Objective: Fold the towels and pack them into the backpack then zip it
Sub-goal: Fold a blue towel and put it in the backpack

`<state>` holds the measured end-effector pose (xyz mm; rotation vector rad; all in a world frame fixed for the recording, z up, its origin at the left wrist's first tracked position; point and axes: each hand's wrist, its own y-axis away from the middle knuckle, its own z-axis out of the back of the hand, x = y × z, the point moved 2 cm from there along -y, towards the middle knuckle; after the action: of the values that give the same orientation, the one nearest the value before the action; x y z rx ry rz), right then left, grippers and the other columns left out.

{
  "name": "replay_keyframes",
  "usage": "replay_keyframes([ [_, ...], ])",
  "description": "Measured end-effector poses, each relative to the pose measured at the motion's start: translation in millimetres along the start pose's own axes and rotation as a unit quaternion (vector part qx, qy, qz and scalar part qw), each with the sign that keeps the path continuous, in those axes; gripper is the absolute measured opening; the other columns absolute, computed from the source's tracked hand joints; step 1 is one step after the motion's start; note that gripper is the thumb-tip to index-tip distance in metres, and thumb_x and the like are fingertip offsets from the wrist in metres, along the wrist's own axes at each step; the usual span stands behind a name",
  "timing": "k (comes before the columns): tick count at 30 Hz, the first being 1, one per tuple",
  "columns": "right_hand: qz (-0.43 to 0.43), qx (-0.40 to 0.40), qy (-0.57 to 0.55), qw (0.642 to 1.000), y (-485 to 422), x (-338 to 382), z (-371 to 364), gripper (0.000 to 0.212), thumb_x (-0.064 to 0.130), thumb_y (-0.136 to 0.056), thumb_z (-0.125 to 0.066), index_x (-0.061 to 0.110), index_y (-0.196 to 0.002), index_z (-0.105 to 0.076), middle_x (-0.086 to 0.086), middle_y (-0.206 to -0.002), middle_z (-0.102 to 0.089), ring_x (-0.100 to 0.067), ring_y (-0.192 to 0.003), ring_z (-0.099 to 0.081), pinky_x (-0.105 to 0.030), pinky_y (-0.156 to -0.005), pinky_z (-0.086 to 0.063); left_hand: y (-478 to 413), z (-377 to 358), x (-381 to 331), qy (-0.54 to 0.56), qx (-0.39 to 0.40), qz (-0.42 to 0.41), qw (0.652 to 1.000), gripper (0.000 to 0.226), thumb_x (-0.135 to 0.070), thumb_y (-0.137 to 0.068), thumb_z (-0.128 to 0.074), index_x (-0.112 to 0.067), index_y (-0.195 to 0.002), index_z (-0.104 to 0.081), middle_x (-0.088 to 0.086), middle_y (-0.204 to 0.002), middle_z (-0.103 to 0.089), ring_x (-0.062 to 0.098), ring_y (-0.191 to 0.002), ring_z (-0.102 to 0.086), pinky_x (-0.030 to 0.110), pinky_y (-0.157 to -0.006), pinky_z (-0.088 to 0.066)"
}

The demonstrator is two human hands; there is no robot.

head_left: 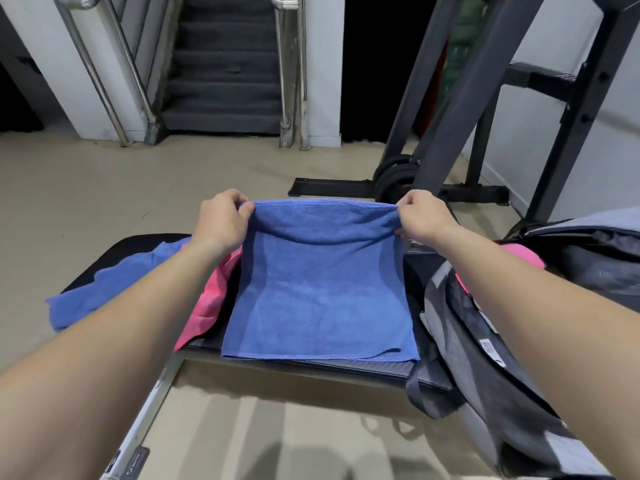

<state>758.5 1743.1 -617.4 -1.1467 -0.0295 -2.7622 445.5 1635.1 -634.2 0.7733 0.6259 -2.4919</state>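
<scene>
At the far left, a loose blue terry-cloth towel (100, 289) lies crumpled on the black padded bench (145, 245), one end hanging past the bench's left edge. Just to its right lies a rumpled bright pink cloth towel (213, 299), partly tucked under the left forearm and under the towel being worked on.

The left hand (221, 220) is closed in a pinch, thumb and curled fingers gripping the far left corner of a second blue terry-cloth towel (318, 292). This towel sits in the middle of the bench. Its near edge lies flat along the bench's front edge, while its far edge is lifted off the surface and sags slightly between the two hands. The right hand (420, 216) is closed in the same way, pinching the far right corner of that towel.

Right of the towel, a grey and black fabric backpack (460, 341) rests on the right end of the bench, touching the towel's right side, with a strap hanging over the front. It lies open, and a folded pink towel (523, 258) shows inside, partly hidden by the right forearm.

Beyond the bench, on the beige floor, a dark carpeted staircase (225, 81) with metal handrails rises at the left, and black weight plates (394, 174) lean at the foot of a dark steel rack (460, 98) at the right.
</scene>
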Motion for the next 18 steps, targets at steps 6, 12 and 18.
replay_keyframes([
  [6,-0.041,0.015,-0.106,0.993,27.9,-15.4,3.3,0.042,0.028,-0.091,-0.050,-0.002,-0.071,-0.071,-0.011,-0.075,-0.074,-0.035,-0.082,-0.073,-0.045,-0.078,-0.062,42.2,12.8,14.5,-0.028,0.012,-0.022,0.999,0.016,-0.028,-0.098,-0.054,-0.018,-0.089,-0.062,0.001,-0.076,-0.065,0.025,-0.082,-0.056,0.031,-0.073,-0.039],
  [12,0.031,0.035,0.047,0.998,77.6,-27.5,4.0,0.012,0.008,-0.073,-0.081,0.015,-0.074,-0.072,0.007,-0.073,-0.065,-0.014,-0.074,-0.061,-0.012,-0.054,-0.037,106.0,30.5,33.4,-0.046,0.057,-0.093,0.993,0.013,-0.026,-0.095,-0.059,-0.024,-0.084,-0.065,-0.005,-0.084,-0.068,0.017,-0.083,-0.060,0.031,-0.075,-0.043],
  [18,0.108,0.056,0.155,0.980,111.1,-36.9,-13.0,0.025,0.000,-0.076,-0.069,0.023,-0.086,-0.064,-0.005,-0.097,-0.068,-0.022,-0.088,-0.062,-0.026,-0.074,-0.047,147.7,32.9,50.1,-0.102,0.121,-0.162,0.974,0.010,-0.029,-0.087,-0.060,-0.024,-0.082,-0.067,-0.007,-0.086,-0.065,0.018,-0.081,-0.061,0.034,-0.076,-0.050],
])
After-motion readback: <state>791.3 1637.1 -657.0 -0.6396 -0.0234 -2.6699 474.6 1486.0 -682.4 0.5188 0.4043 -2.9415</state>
